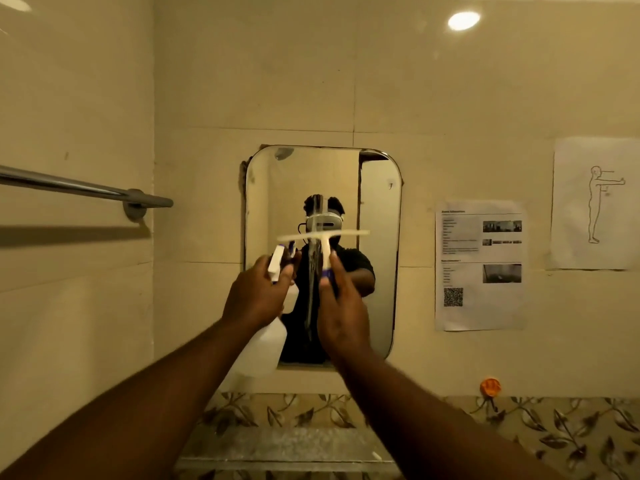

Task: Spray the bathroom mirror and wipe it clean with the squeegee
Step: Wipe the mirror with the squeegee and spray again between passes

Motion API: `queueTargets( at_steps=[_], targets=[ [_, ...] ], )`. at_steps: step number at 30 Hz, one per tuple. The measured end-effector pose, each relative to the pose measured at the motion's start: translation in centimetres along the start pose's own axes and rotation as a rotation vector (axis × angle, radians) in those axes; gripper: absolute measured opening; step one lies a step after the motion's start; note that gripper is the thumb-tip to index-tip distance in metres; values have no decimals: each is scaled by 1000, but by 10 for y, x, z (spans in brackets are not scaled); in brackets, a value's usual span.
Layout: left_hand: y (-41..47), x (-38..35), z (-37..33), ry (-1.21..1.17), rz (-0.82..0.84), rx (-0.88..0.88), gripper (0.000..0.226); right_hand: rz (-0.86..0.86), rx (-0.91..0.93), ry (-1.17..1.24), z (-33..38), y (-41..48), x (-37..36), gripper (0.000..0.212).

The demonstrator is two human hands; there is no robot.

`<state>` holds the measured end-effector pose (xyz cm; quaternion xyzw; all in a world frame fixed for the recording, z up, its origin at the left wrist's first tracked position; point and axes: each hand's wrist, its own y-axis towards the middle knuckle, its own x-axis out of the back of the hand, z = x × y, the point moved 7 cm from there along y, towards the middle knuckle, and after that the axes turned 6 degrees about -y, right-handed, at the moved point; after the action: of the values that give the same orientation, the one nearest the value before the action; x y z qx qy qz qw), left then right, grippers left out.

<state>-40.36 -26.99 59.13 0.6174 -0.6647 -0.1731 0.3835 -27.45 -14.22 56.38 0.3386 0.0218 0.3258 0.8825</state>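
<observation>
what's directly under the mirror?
Under the mirror: bare tile, then a leaf-pattern tile band and a shelf below. The left hand with the spray bottle and the right forearm hide part of the mirror's bottom edge.

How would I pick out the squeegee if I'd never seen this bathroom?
Find the rounded mirror in the middle of the beige wall. Two hands are raised before it; the right hand holds the squeegee. It is a pale T shape with a flat horizontal blade on top, unlike the rounded spray bottle in the left hand.
</observation>
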Motion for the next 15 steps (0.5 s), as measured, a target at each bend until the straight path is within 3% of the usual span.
queueTargets(
  at_steps=[7, 12, 15],
  targets=[
    [60, 24, -65, -92, 4, -56, 25, -40, 125, 101, 97, 89, -9, 47],
    [84, 29, -86, 149, -25, -128, 18, -51, 151, 100, 122, 108, -17, 48],
    [89, 19, -87, 148, -10, -138, 18, -51, 161, 87, 121, 113, -14, 48]
  ],
)
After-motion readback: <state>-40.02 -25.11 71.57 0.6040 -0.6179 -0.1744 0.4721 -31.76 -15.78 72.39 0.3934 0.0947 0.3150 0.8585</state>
